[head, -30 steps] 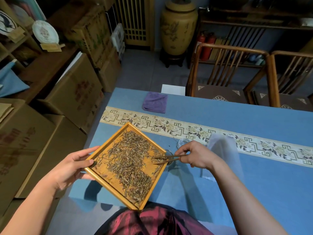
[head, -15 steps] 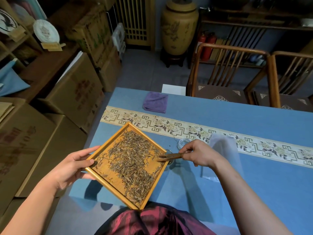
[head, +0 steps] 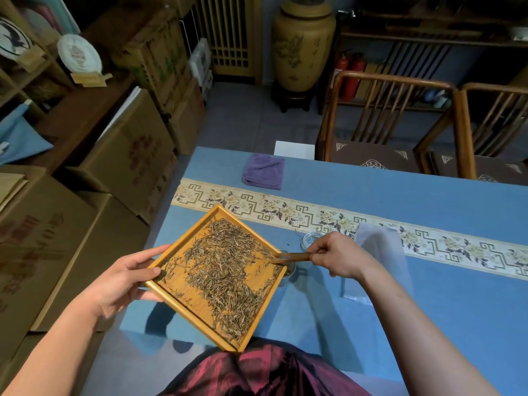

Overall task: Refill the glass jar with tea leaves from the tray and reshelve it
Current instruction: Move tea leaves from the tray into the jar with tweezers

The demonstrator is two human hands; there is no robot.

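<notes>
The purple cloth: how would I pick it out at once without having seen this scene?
Start at the blue table and its patterned runner. Just beyond the runner's left end, near the far edge, lies the folded purple cloth. It is the only purple, soft item there; the wooden tray and clear plastic bag sit nearer the person.

Your square wooden tray (head: 171,295), yellow-orange with a low raised rim, is held above the table's near-left corner, turned so that one corner points away from you. Dry, needle-like brown-green tea leaves (head: 225,277) lie loosely scattered over most of its floor. The small clear glass jar (head: 289,271) stands upright just beside the tray's right corner, largely hidden behind the rim; its fill level cannot be judged.
</notes>
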